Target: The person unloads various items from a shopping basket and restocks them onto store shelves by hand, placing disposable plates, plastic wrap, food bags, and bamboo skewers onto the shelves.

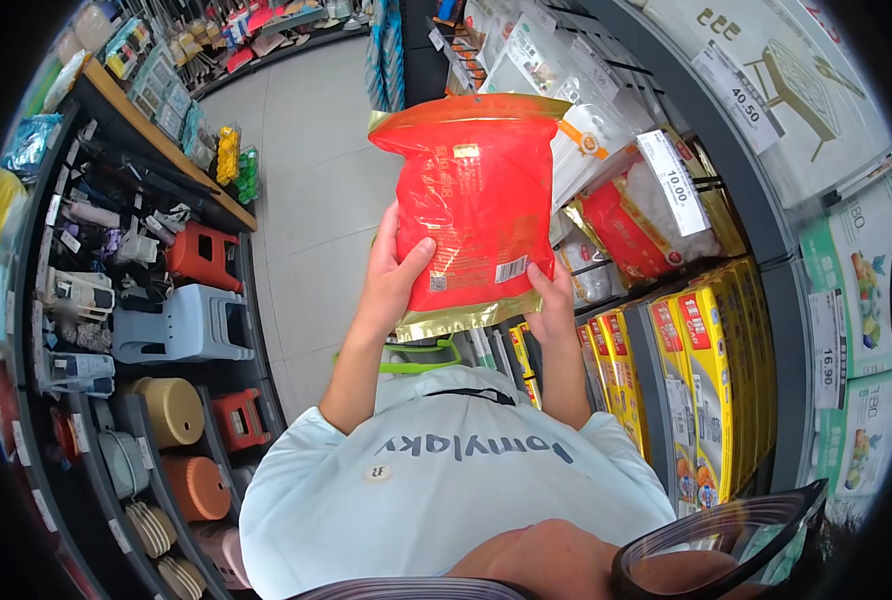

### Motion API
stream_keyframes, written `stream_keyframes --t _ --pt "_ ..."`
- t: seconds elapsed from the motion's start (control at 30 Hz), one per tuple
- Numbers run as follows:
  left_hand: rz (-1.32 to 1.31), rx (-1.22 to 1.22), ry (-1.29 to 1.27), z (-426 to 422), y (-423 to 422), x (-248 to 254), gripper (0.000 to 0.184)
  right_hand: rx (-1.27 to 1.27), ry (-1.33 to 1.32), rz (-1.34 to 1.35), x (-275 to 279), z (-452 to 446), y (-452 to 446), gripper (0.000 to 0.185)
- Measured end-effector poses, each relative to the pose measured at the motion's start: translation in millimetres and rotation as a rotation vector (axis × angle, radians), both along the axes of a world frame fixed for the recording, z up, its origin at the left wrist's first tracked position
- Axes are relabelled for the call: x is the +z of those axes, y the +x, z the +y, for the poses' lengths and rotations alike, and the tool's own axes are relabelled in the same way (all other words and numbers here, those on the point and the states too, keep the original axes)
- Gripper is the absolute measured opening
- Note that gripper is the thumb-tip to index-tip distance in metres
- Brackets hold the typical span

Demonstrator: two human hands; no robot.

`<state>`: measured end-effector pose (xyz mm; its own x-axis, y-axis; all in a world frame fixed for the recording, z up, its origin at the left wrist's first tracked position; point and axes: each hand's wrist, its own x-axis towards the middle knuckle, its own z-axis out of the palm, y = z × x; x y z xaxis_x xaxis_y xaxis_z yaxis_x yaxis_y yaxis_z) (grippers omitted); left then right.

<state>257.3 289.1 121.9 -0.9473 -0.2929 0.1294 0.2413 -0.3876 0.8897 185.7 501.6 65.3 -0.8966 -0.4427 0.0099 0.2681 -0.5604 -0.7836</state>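
A red plastic pouch with gold top and bottom edges is held up in front of me. Printed text, a barcode and a square code show on the side facing me. My left hand grips its lower left side, the thumb lying on the front. At the lower right corner, my right hand pinches the pouch with the thumb in front. The fingers behind the pouch are mostly hidden. A similar red and gold pouch hangs on the rack to the right, behind a 10.00 price tag.
Yellow boxes stand on the right shelf below hanging packs. On the left shelves are a blue plastic stool, a red stool and several pots. A grey tiled aisle runs ahead. Something green shows below the pouch.
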Motion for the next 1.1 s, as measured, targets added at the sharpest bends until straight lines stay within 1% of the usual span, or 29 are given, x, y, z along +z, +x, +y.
stream_keyframes --t 0.07,0.13,0.2,0.23,0.3,0.33,0.4,0.43,0.47,0.5,0.53,0.57,0.6,0.67,0.7,0.73,0.8,0.83,0.87,0.9,0.97,1.0,1.03,1.07,1.1 --pt "0.007 -0.009 -0.014 -4.0 -1.2 -6.6 0.063 -0.017 0.004 -0.002 0.8 -4.4 -0.4 0.040" --pt "0.017 -0.020 -0.030 -4.4 -0.9 -2.4 0.065 -0.035 0.006 -0.001 2.1 -9.3 -1.7 0.039" --pt "0.001 0.137 -0.104 0.9 3.0 7.1 0.075 -0.149 0.078 0.031 2.3 -13.4 -1.3 0.036" --pt "0.001 0.141 -0.103 -2.6 3.3 2.9 0.075 -0.145 0.079 0.030 1.5 -15.8 -1.1 0.036" --pt "0.011 0.365 -0.710 -10.8 3.5 -8.7 0.094 -0.307 0.268 0.182 -0.8 -20.7 0.7 0.029" --pt "0.009 0.366 -0.709 -8.9 4.0 -9.2 0.094 -0.306 0.269 0.181 9.1 -25.3 6.4 0.029" --pt "0.135 0.030 -0.258 2.7 6.6 -10.3 0.114 -0.394 0.869 0.477 30.8 -37.4 23.8 0.023" --pt "0.143 -0.061 -0.186 9.0 8.0 -9.4 0.122 -0.368 0.863 0.600 25.3 -44.0 30.0 0.027" --pt "0.154 -0.035 -0.186 15.2 9.1 -12.1 0.123 -0.419 0.797 0.878 21.2 -53.1 31.5 0.032" --pt "0.150 0.021 -0.109 18.0 8.3 -13.4 0.121 -0.467 0.717 1.154 18.9 -61.3 33.4 0.037" --pt "0.147 0.078 -0.033 18.9 7.3 -15.4 0.120 -0.405 0.697 1.221 23.8 -65.3 40.7 0.043" --pt "0.162 0.125 0.069 11.1 6.6 -39.6 0.092 -0.374 0.728 1.290 14.0 -69.0 47.0 0.042" --pt "0.163 0.128 0.069 7.6 7.4 -37.3 0.092 -0.332 0.691 1.303 10.5 -73.7 52.7 0.039" --pt "0.077 0.125 0.188 2.4 8.3 -30.9 0.064 -0.302 0.736 1.400 3.6 -75.8 56.8 0.038" --pt "0.092 0.166 0.205 1.6 5.9 -32.2 0.048 -0.300 0.734 1.400 4.4 -77.3 55.2 0.038" --pt "0.090 0.168 0.206 -1.2 4.7 -32.2 0.048 -0.268 0.741 1.396 6.6 -77.7 53.5 0.038" --pt "0.071 0.179 0.291 -11.1 1.5 -30.3 0.046 -0.234 0.745 1.394 18.0 -75.8 50.6 0.038" --pt "0.075 0.164 0.345 -16.5 0.7 -28.6 0.042 -0.122 0.690 1.372 29.8 -71.8 49.5 0.039" --pt "0.075 0.167 0.346 -21.2 0.7 -26.4 0.042 -0.010 0.634 1.348 36.0 -66.8 46.5 0.041" --pt "0.045 0.167 0.369 -25.7 0.6 -23.9 0.042 -0.029 0.556 1.350 35.4 -59.8 39.9 0.042" --pt "-0.015 0.144 0.395 -34.4 3.2 -19.3 0.043 -0.270 0.544 1.353 36.4 -40.5 28.0 0.028" --pt "-0.017 0.145 0.399 -36.8 4.2 -19.2 0.043 -0.433 0.622 1.306 41.3 -32.1 23.8 0.026" --pt "-0.028 0.131 0.370 -38.7 4.7 -19.6 0.044 -0.562 0.617 1.238 41.4 -29.8 13.7 0.032" --pt "-0.040 0.116 0.340 -39.7 5.1 -20.5 0.045 -0.560 0.622 1.235 44.7 -29.6 3.9 0.032" --pt "-0.046 0.114 0.343 -40.5 6.2 -22.0 0.045 -0.573 0.709 1.107 49.5 -29.7 -4.0 0.037"
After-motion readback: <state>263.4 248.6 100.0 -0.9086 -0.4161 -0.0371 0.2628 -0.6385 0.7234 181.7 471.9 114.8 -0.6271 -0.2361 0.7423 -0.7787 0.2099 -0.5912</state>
